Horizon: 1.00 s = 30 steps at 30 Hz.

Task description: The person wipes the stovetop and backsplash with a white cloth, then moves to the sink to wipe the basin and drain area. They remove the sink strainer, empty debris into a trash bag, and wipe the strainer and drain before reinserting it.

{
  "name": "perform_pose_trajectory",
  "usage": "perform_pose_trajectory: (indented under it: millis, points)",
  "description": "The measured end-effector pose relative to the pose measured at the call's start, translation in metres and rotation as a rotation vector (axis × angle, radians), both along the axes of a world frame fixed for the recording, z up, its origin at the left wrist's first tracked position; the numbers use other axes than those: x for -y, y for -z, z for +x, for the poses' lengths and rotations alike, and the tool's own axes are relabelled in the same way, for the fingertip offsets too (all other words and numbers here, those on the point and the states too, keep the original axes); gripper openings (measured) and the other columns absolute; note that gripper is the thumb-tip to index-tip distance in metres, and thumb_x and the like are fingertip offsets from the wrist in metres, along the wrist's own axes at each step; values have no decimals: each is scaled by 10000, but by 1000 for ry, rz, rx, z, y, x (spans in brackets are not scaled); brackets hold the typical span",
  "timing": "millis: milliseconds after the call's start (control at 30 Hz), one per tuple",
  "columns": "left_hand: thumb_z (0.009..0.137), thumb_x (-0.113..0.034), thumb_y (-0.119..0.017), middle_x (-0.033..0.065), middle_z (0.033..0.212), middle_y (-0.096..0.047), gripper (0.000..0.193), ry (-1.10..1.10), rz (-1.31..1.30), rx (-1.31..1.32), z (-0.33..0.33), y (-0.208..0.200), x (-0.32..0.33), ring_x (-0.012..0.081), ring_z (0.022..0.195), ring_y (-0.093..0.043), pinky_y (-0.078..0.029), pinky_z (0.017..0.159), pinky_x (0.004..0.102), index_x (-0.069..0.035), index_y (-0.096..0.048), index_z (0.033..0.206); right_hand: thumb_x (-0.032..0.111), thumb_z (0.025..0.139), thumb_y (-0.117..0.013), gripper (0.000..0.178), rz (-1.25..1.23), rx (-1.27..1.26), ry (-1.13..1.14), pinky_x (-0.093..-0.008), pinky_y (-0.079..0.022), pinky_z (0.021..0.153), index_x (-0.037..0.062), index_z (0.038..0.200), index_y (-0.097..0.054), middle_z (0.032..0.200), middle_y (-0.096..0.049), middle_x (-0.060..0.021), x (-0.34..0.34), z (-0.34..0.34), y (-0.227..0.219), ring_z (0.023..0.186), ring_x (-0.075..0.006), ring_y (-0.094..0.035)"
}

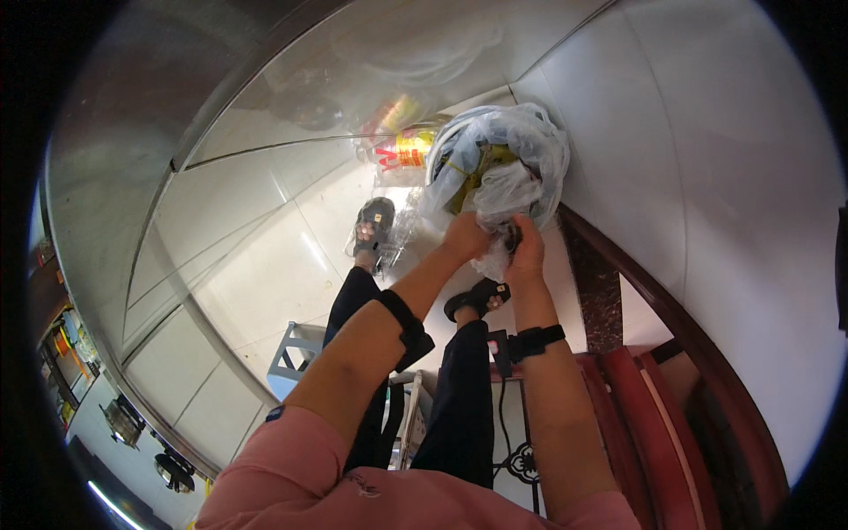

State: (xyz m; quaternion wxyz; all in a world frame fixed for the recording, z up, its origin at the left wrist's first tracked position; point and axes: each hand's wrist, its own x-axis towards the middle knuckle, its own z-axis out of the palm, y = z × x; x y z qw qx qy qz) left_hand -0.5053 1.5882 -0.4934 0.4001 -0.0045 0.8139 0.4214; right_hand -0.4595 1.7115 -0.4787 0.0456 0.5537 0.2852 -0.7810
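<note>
Two hands: left hand [465, 237] 2 o'clock, right hand [528, 250] 3. One clear bag [505, 188], 2. One lined bin [549, 150], 1 o'clock. Two black sandals [380, 210], 10 and 4. Two forearm straps [408, 330], 6 and 4. One blue stool [284, 384], 8.

A person in a pink shirt [353, 499] bends over a round bin [552, 146] with a pale bag lining it. The left hand [466, 237] and the right hand [527, 252] pinch a crumpled clear bag [508, 188] at the bin's near side, with the fingers close together. A small dark thing shows between the hands, but it is hard to tell what it is. Yellow-green stuff [495, 159] sits inside the bin. Just left of it is something red and yellow [412, 149]. Black sandals [377, 215] stand on the pale tile floor [256, 278]. A blue-gray stool [287, 358] is near the left leg.
</note>
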Motion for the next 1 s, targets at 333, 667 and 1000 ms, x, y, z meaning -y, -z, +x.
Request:
perform_pose_trajectory:
  millis: [333, 667, 1000]
  points:
    - [891, -180, -624, 143, 1100, -568, 456, -828, 393, 123, 4, 32, 4, 296, 1080, -560, -457, 936, 422, 77, -461, 1230, 510, 858, -539, 459, -233, -127, 266, -377, -478, 620, 137, 1119, -594, 1005, -627, -78, -44, 7, -13, 785, -247, -582]
    - [827, -218, -675, 163, 1073, -582, 356, 122, -249, -515, 3, 7, 12, 414, 1017, -523, -438, 882, 476, -26, -649, 1126, 476, 860, -548, 451, -411, -309, 235, -396, -492, 656, 125, 1137, -606, 1030, -654, -83, -35, 5, -47, 844, -275, -612]
    - [829, -252, -691, 184, 976, -604, 335, 60, -277, -573, -6, 25, 20, 328, 938, -582, -482, 818, 429, -34, -652, 1080, 430, 865, -583, 382, -175, -201, 94, -367, -476, 656, 151, 1125, -577, 1053, -626, -40, -17, 8, -8, 887, -222, -594]
